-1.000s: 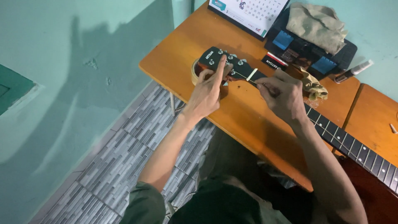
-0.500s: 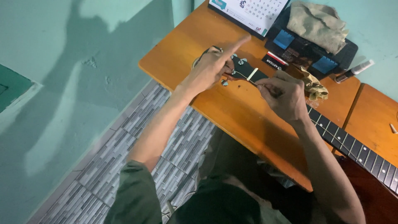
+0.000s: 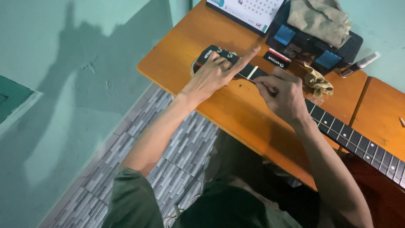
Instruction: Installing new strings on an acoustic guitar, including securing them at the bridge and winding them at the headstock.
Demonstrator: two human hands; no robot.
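The orange wooden table (image 3: 236, 114) carries the whole assembly and serves as the reference here. The guitar (image 3: 346, 135) lies flat across it, neck running from the table's near right edge toward its middle, a position that supports the instrument along its length and leaves both hands free. The guitar's black headstock (image 3: 211, 55) rests near the table's centre, tuners facing up and so within reach. Toward the far edge of the table stand a black case with blue panels (image 3: 308, 42), a crumpled beige cloth (image 3: 320, 17) on top of it, and a desk calendar (image 3: 249, 10); a smaller tan rag (image 3: 317, 81) lies just beside the neck. The left hand (image 3: 213, 76) lies over the headstock, palm down, index finger extended straight, the remaining fingers curled on the tuner area; whether they grip anything cannot be told. The right hand (image 3: 280, 95) sits on the neck by the white nut (image 3: 252, 72), fingertips pinched narrowly, seemingly on a string
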